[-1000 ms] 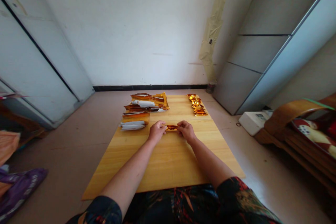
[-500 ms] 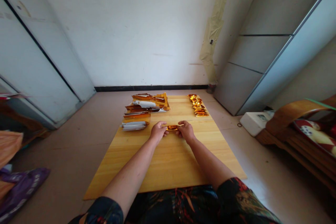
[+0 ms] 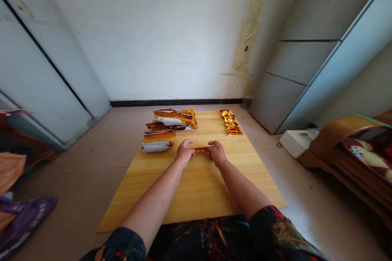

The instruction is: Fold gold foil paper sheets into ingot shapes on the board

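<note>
Foil packet (image 3: 201, 150): position?

Between the two hands, over the near half of the wooden tabletop (image 3: 199, 187). Contact with the wood cannot be confirmed from this view.

Long axis?

Running left to right across the tabletop, roughly square to the person's line of view. Only a narrow gold strip shows between the hands.

Nearer hand?

Neither clearly. The left hand (image 3: 185, 151) and right hand (image 3: 217, 152) stand at opposite ends of the packet, about equally close.

Finger state?

Clenched, not released. The fingers (image 3: 192, 153) of both hands close on the packet's ends and appear to pinch it, though the exact grip is partly hidden.

Nearby items?

A sachet stack (image 3: 169, 129) of gold and white lies just beyond the left hand. A sachet row (image 3: 231, 124), gold and crumpled, lies farther off beyond the right hand.
</note>
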The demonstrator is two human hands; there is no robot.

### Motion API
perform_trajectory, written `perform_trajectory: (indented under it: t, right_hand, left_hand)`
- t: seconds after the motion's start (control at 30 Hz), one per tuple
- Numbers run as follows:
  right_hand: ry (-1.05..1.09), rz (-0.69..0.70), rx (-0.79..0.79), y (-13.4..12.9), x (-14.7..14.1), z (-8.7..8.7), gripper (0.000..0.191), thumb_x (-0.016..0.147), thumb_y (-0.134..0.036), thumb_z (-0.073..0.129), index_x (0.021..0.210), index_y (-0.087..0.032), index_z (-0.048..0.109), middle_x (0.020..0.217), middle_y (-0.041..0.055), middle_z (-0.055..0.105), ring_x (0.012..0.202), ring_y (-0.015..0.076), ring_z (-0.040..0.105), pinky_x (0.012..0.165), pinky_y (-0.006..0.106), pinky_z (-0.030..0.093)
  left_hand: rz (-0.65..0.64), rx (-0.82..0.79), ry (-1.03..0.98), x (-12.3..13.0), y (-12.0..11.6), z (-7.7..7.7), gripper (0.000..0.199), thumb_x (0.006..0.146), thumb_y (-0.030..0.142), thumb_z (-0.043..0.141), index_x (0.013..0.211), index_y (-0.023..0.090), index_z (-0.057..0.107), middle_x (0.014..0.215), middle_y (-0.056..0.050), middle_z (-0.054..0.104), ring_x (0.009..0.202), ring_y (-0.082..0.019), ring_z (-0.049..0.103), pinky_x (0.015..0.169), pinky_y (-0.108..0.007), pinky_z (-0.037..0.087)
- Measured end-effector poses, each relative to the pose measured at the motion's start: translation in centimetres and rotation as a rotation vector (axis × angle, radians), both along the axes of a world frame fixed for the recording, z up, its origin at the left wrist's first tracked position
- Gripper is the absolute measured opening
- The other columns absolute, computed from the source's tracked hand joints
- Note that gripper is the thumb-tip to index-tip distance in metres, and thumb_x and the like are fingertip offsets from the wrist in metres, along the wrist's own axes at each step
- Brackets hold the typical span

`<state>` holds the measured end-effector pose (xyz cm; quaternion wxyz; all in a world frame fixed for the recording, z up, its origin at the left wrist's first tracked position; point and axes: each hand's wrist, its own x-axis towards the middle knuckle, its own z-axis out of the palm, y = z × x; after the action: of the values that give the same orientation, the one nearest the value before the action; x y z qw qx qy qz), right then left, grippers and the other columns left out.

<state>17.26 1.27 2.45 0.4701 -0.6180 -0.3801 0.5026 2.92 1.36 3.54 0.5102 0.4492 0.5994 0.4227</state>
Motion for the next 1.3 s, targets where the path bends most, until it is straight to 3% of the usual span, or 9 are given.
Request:
perform_trajectory:
  t: [0.4,0.6,0.77,0.97,1.17,1.3]
  right_hand:
    - [0.116,0.036,0.012,0.0,0.2,0.0,0.025,0.057,-0.016,0.05,0.081,-0.021,0.045,0.039,-0.0096,0.051,0.03,0.007,0.038,0.033,0.016,0.024]
    - [0.036,0.121,-0.019,-0.1,0.5,0.3,0.015,0.063,-0.016,0.052,0.077,-0.02,0.047,0.035,-0.0085,0.05,0.029,0.008,0.041,0.034,0.015,0.029]
    - [-0.02,0.165,0.007,-0.3,0.6,0.6,0.001,0.071,-0.018,0.052,0.072,-0.018,0.05,0.036,-0.006,0.053,0.028,0.007,0.041,0.033,0.015,0.03]
    - [0.033,0.188,-0.034,0.0,0.8,0.5,0.011,0.079,-0.02,0.05,0.069,-0.017,0.051,0.042,-0.0024,0.058,0.033,0.0086,0.05,0.034,0.016,0.036]
    - [0.003,0.158,-0.023,0.2,0.7,-0.1,0.013,0.081,-0.02,0.049,0.069,-0.018,0.049,0.039,-0.0033,0.056,0.031,0.0087,0.048,0.033,0.016,0.036]
    - [-0.073,0.182,0.001,0.1,0.5,-0.2,0.013,0.082,-0.017,0.047,0.069,-0.019,0.047,0.038,-0.0043,0.055,0.032,0.0096,0.05,0.033,0.016,0.036]
  left_hand:
    - [-0.04,0.034,-0.061,-0.3,0.0,-0.2,0.036,0.065,0.004,0.056,0.098,0.017,0.052,0.05,0.009,0.049,0.042,-0.007,0.052,0.042,-0.014,0.035]
    - [-0.061,0.007,-0.003,-0.4,0.2,-0.4,0.034,0.064,0.004,0.059,0.096,0.015,0.053,0.052,0.007,0.053,0.044,-0.008,0.056,0.044,-0.014,0.039]
    - [-0.086,0.017,-0.089,-0.7,0.3,-0.8,0.021,0.066,0.007,0.061,0.085,0.014,0.055,0.057,0.003,0.06,0.047,-0.008,0.059,0.045,-0.015,0.042]
    - [-0.123,-0.053,-0.139,-1.1,0.6,-1.1,0.019,0.065,0.012,0.067,0.082,0.012,0.06,0.058,0.0,0.064,0.05,-0.01,0.061,0.048,-0.017,0.046]
    - [-0.131,-0.086,-0.147,-1.0,0.7,-1.0,0.018,0.069,0.009,0.061,0.087,0.008,0.063,0.056,-0.003,0.064,0.051,-0.011,0.062,0.049,-0.019,0.047]
    - [-0.114,-0.077,-0.121,-0.9,0.6,-0.9,0.035,0.07,0.007,0.058,0.104,0.008,0.06,0.054,0.0,0.062,0.047,-0.01,0.06,0.046,-0.017,0.044]
